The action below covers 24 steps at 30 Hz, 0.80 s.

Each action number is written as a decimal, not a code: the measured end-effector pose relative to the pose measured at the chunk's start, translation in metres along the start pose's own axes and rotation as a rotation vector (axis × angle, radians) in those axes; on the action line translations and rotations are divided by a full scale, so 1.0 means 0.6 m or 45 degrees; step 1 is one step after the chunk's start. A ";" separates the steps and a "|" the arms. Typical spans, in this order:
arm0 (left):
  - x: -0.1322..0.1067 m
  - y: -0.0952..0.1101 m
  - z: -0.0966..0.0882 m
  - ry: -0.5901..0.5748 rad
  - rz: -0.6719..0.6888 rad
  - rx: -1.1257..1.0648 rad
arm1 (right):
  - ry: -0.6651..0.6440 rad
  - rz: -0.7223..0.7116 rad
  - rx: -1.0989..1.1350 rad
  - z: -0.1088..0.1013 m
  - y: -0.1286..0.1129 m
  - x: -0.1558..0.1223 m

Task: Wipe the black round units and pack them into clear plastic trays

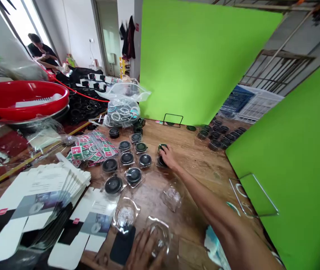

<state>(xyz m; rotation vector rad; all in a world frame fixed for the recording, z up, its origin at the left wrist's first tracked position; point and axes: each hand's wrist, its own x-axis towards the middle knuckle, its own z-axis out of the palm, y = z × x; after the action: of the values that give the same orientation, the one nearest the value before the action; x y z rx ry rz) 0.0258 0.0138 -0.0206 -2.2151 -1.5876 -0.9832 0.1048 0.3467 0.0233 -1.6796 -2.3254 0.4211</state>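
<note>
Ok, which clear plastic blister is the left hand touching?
The nearest blister, under the left hand; the blister to its left and the one ahead lie untouched.

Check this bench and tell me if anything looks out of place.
One thing stands out: a wire stand at the bench's right edge looks tipped against the green board, while a similar black stand at the far end sits upright.

Right hand (169, 156) hides most of the dark round pieces (162, 161) under it; can't tell if it's gripping one. Left hand (145, 250) cut off by bottom edge, over a clear plastic blister (160, 234); grasp unclear. Print on white card blanks (44, 187) too small to read.
</note>
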 end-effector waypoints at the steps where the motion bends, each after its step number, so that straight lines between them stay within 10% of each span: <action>1: 0.000 -0.001 -0.001 0.035 0.006 -0.040 | -0.009 -0.016 0.013 -0.004 -0.006 -0.006; 6: -0.010 -0.013 -0.017 0.014 0.018 -0.113 | -0.053 -0.119 0.054 -0.040 -0.010 -0.084; 13: 0.001 -0.067 -0.071 -0.036 0.009 0.046 | -0.137 -0.086 -0.009 -0.049 0.012 -0.329; 18: 0.023 -0.086 -0.045 -0.297 0.229 0.151 | -0.091 0.010 -0.014 -0.010 -0.006 -0.451; 24: 0.011 -0.057 -0.016 -0.267 0.430 0.126 | 0.209 -0.042 0.147 0.005 -0.017 -0.529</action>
<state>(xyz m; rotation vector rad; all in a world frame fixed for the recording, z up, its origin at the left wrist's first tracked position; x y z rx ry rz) -0.0075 0.0263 -0.0157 -2.4713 -1.2436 -0.5822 0.1928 0.0418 0.0157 -1.5587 -2.1653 0.3871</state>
